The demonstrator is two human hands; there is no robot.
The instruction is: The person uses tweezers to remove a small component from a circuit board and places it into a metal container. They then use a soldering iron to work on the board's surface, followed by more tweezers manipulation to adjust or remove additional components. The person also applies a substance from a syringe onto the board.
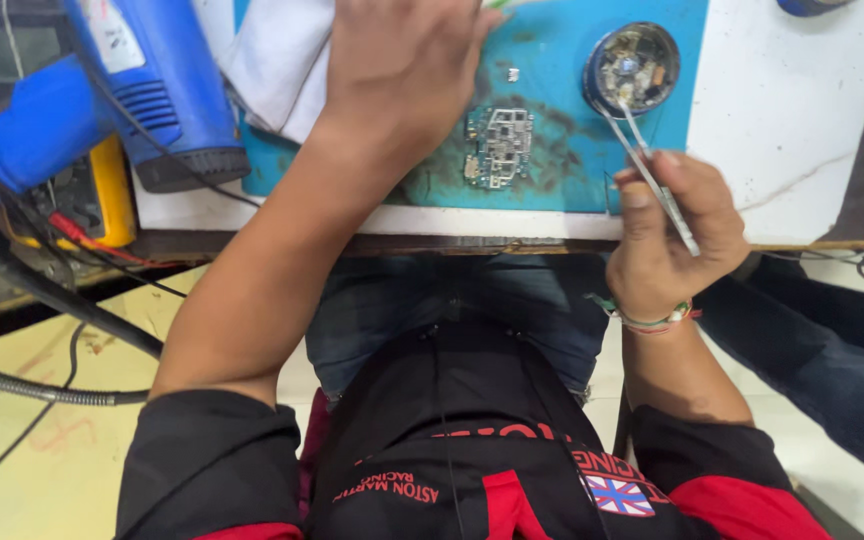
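Note:
A small circuit board [499, 147] lies on a stained blue work mat [552, 90] at the table's near edge. My left hand [402, 60] reaches over the mat just left of the board, its fingers curled over white cloth; whether it grips anything I cannot tell. My right hand [667, 235] is closed on metal tweezers [647, 170], whose tips point up toward a round metal tin [632, 65] full of small parts.
A blue hot-air gun [142, 90] rests at the left beside a yellow meter [107, 190] with red and black leads. White cloth [277, 60] lies on the mat's left. Cables hang at left, and another person's dark-trousered leg [832, 340] sits at right.

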